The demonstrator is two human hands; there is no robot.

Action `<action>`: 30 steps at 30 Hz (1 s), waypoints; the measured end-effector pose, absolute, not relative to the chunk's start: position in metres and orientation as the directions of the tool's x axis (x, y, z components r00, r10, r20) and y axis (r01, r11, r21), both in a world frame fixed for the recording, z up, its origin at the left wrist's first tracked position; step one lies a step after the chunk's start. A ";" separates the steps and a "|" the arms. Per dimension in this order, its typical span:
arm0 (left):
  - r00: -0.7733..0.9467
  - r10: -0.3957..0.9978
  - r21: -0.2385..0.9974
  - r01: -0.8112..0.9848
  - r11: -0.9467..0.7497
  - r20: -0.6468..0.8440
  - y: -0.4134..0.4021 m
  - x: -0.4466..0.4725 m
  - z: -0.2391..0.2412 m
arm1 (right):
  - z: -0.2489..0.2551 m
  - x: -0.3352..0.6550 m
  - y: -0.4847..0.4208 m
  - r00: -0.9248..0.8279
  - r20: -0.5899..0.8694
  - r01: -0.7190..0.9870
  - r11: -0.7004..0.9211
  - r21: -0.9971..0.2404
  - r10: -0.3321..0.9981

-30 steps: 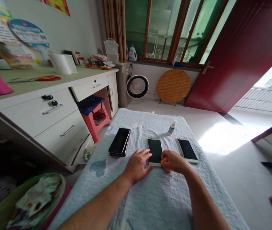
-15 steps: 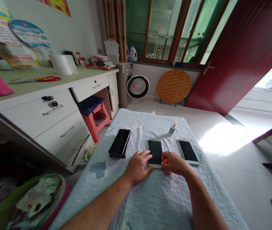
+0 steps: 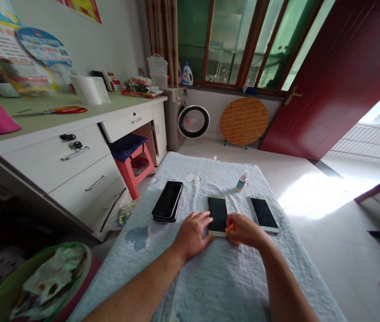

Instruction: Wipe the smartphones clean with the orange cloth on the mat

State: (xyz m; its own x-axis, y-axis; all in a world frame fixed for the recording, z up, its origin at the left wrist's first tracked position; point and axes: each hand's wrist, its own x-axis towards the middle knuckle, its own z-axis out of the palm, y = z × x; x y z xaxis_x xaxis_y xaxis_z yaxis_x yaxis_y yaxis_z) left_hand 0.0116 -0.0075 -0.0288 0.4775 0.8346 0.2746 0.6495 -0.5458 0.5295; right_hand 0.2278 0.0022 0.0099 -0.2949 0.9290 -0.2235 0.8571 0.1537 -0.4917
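Observation:
A smartphone [image 3: 217,216] with a dark screen and pale frame lies face up on the light blue quilted cover. My left hand [image 3: 192,235] holds it from the left side, fingertips over the screen's edge and thumb by its lower corner. My right hand [image 3: 243,229] is closed around an orange cloth [image 3: 233,233], pressed against the phone's lower right edge. Most of the cloth is hidden under the fingers. To the right lies a second pale-framed smartphone [image 3: 264,214]. On the left, a black smartphone [image 3: 168,200] rests on top of another dark one.
A small spray bottle [image 3: 242,181] stands beyond the phones on the quilted cover [image 3: 210,277]. At left are a desk [image 3: 89,114] with drawers, a pink stool [image 3: 136,165] and a waste bin [image 3: 86,268]. A washing machine [image 3: 176,118] with its door open stands behind.
The view has shifted very slightly. Both hands keep almost the same place at the phone, and the right hand with the orange cloth has barely moved.

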 end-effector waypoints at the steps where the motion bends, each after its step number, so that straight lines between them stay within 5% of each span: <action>1: 0.477 0.834 0.530 0.648 -0.547 0.276 -0.008 0.012 -0.029 | 0.010 0.228 0.002 -0.295 -0.220 0.855 0.154 -0.495 0.930; 30: 0.498 0.828 0.528 0.646 -0.552 0.257 -0.007 0.011 -0.025 | 0.014 0.225 0.000 -0.278 -0.214 0.861 0.144 -0.489 0.936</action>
